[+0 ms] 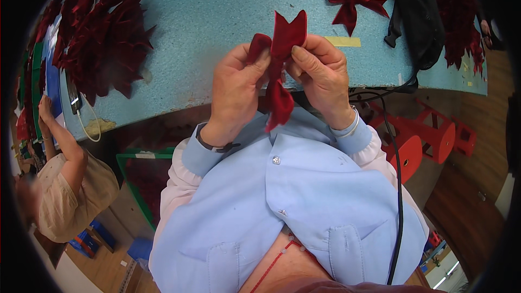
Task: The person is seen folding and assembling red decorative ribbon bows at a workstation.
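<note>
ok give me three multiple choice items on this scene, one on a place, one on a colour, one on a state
1. Where does the finished dark red velvet ribbon bow lie?
A. on the blue-green felt-topped table
B. on the red plastic stool
C. in the green crate

2. What colour is the dark velvet ribbon strip in the hands?
A. yellow
B. deep red
C. white

3. How is that strip held?
A. lying loose on the table
B. in one hand only
C. pinched by both the left hand and the right hand

Key: 1 A, the bow rests on the tabletop beyond the hands. 2 B, it matches the red pile at the left. 3 C, fingers of both hands close on it above the table edge.
</note>
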`<state>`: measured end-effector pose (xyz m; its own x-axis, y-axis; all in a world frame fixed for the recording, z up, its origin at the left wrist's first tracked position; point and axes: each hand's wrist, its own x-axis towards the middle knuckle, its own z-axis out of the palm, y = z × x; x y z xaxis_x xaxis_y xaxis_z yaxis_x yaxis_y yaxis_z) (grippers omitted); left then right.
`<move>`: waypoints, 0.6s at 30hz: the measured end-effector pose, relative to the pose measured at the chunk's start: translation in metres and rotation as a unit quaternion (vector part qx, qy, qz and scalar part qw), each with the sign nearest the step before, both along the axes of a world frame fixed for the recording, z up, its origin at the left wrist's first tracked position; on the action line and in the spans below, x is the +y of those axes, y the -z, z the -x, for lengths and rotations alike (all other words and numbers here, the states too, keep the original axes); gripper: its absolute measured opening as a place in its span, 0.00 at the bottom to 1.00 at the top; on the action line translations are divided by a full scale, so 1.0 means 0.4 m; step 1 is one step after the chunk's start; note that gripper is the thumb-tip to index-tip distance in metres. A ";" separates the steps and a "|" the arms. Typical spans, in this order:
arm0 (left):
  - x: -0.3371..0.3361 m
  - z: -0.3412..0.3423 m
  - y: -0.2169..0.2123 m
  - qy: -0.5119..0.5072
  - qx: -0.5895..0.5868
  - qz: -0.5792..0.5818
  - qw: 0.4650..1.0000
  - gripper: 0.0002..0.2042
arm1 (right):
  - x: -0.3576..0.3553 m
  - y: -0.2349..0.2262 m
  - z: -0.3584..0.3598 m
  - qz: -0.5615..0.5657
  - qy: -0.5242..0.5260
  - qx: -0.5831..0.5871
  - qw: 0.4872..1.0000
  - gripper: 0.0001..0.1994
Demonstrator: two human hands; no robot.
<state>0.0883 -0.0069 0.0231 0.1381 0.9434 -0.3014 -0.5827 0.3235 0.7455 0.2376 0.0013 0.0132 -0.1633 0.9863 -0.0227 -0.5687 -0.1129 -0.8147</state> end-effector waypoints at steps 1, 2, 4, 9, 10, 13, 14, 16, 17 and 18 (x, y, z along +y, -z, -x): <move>0.005 0.002 0.001 0.028 -0.010 0.014 0.999 0.08 | 0.002 0.005 -0.007 -0.021 -0.025 -0.004 0.999 0.08; 0.009 0.004 0.003 0.057 -0.020 0.030 0.998 0.09 | 0.004 0.010 -0.016 -0.042 -0.050 -0.008 0.998 0.08; 0.018 0.010 0.008 0.085 -0.030 0.046 0.995 0.09 | 0.010 0.012 -0.032 -0.061 -0.076 -0.013 0.995 0.08; 0.035 0.003 -0.005 0.115 0.031 0.040 0.992 0.09 | 0.030 -0.005 -0.059 -0.080 -0.147 -0.047 0.985 0.08; 0.036 -0.007 -0.015 0.073 0.069 0.010 0.995 0.09 | 0.031 -0.006 -0.060 -0.025 -0.105 -0.013 0.994 0.08; 0.038 -0.024 -0.028 0.031 0.125 -0.040 0.991 0.08 | 0.040 -0.021 -0.073 0.038 -0.075 0.000 0.997 0.07; 0.039 -0.027 -0.031 0.031 0.143 -0.058 0.988 0.08 | 0.044 -0.029 -0.079 0.046 -0.087 -0.022 0.995 0.07; 0.040 -0.029 -0.037 0.031 0.161 -0.078 0.983 0.08 | 0.049 -0.037 -0.083 0.053 -0.098 -0.044 0.993 0.06; 0.041 -0.027 -0.040 0.041 0.142 -0.057 0.987 0.09 | 0.050 -0.037 -0.083 0.040 -0.096 -0.057 0.993 0.06; 0.041 -0.024 -0.043 0.051 0.123 -0.035 0.991 0.11 | 0.051 -0.036 -0.081 0.028 -0.093 -0.070 0.993 0.06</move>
<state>0.0978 0.0096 0.0404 0.1639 0.9483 -0.2717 -0.3482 0.3133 0.8835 0.2701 0.0217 0.0277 -0.3343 0.9358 -0.1121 -0.4147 -0.2529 -0.8741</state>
